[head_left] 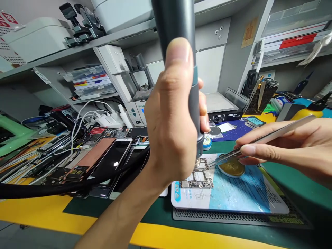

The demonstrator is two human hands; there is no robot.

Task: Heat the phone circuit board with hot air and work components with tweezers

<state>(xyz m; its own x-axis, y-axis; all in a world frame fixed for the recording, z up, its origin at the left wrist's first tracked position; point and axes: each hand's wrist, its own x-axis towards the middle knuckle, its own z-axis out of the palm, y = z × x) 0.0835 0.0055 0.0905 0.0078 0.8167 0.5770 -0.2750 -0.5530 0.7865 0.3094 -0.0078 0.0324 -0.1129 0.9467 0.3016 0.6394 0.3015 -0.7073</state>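
My left hand (173, 114) is wrapped round the black handle of a hot air gun (176, 20), held upright with its metal nozzle pointing down. Directly under the nozzle lies a phone circuit board (199, 185), partly hidden by the hand. Between the thumb and fingers of my right hand (280, 148) is a pair of metal tweezers (277, 135), whose tips reach the board's right edge; whether they touch it I cannot tell. A round tin of amber paste (232, 167) sits beside the board on a blue and white printed pad (249, 197).
Several phones (111, 159) and loose parts crowd the bench at left, with a black hose (77, 188) crossing over them. Behind stand a heating station (223, 116) and a mesh tool holder (261, 97). A small blue-lidded jar (206, 142) is near the nozzle.
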